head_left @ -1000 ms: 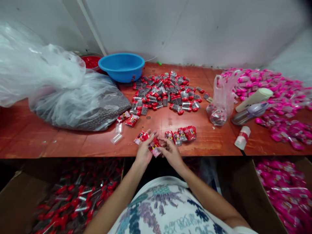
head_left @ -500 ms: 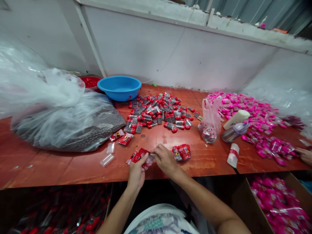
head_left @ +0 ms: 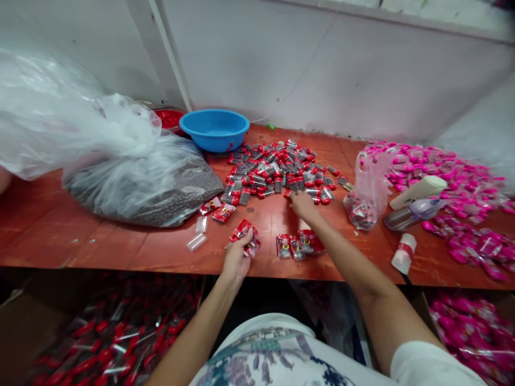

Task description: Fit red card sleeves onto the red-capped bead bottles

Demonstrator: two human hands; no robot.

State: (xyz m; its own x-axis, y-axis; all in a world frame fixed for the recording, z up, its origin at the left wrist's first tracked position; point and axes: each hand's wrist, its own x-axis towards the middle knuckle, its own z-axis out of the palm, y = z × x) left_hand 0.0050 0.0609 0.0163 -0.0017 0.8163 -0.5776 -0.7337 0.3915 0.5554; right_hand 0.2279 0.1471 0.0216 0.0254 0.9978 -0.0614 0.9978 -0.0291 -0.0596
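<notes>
Hands, two. Left hand (head_left: pixel 238 254): thumb clamped over a bunch of red packets (head_left: pixel 243 231), above the near edge of the tabletop (head_left: pixel 137 252), left of its middle; packet count in the grip cannot be told. Right hand (head_left: pixel 303 206): stretched toward the far edge, fingertips at the front of the pile of red-and-dark pieces (head_left: pixel 273 169); whether they pinch a piece cannot be told.

Step, as judged: picking from the pile, with the packets kept ready. The next move seems to call for a narrow fingertip pinch on one piece, neighbours left undisturbed.

Counts:
- Red-and-dark pieces: several dozen, overlapping, uncountable.
- Row of red packets (head_left: pixel 284 246): at least three, toward the near edge, partly behind the right forearm.
- Loose red packets (head_left: pixel 223 213): two, beside the sack.
- Clear sleeves (head_left: pixel 197 242): two, left of the left hand.
- Sack of dark contents (head_left: pixel 161 185): one, tabletop's left.
- Blue basin (head_left: pixel 217 143): one, far edge.
- Carrier bag (head_left: pixel 372 185): one, right of the pile.
- Lilac-topped bottle (head_left: pixel 406 215): one.
- Banded white roll (head_left: pixel 404 254): one, near edge.
- Pink pieces (head_left: pixel 442 166): uncountable, tabletop's right.
</notes>
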